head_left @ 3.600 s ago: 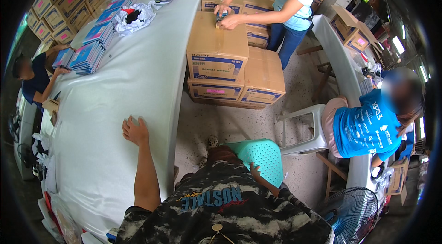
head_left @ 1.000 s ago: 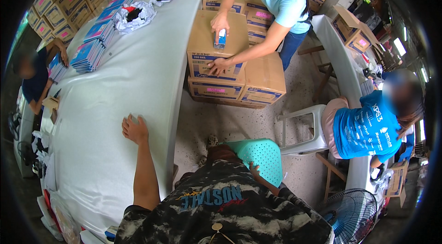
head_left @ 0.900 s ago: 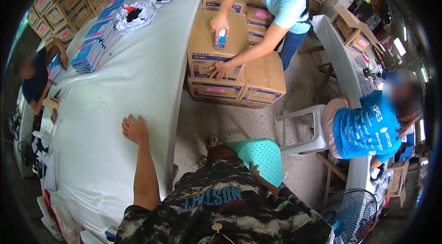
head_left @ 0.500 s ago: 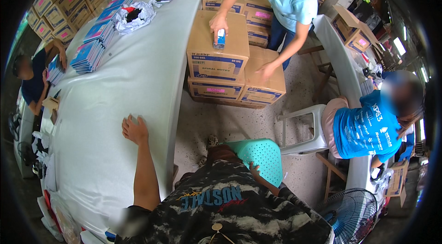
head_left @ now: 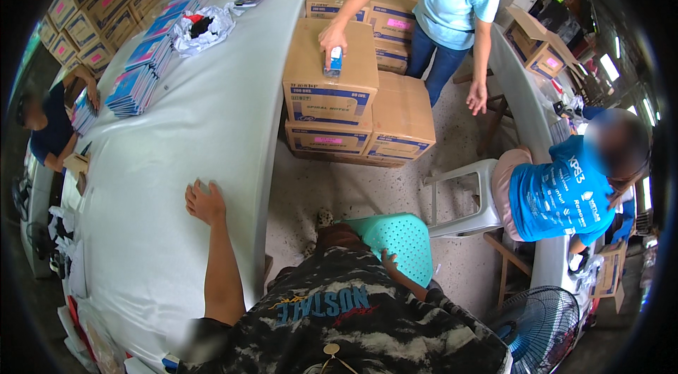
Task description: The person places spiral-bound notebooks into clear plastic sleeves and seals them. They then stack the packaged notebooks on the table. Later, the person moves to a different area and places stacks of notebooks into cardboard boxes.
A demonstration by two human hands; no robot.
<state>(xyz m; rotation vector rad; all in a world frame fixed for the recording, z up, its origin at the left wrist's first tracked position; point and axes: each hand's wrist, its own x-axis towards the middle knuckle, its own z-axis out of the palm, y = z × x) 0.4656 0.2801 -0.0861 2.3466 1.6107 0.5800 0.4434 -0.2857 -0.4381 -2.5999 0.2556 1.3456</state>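
My left hand rests on the pale cloth-like cover of the long table, fingers apart and slightly bent, holding nothing. By my right side, my right hand lies against the near left edge of a teal perforated plastic stool. Its visible fingers look loosely spread, and my shirt hides part of the arm. Beyond the stool stand stacked brown cartons. A co-worker in a light blue top presses a blue tape dispenser on the top carton.
Stacked notebooks and a bundle of white wrapping lie on the far table. Another person handles notebooks at its left. A seated person, a white plastic chair and a fan are on the right.
The co-worker's free hand has lifted off the lower carton and swung right to hang beside the body. My hands stay where they were; the view has shifted slightly.
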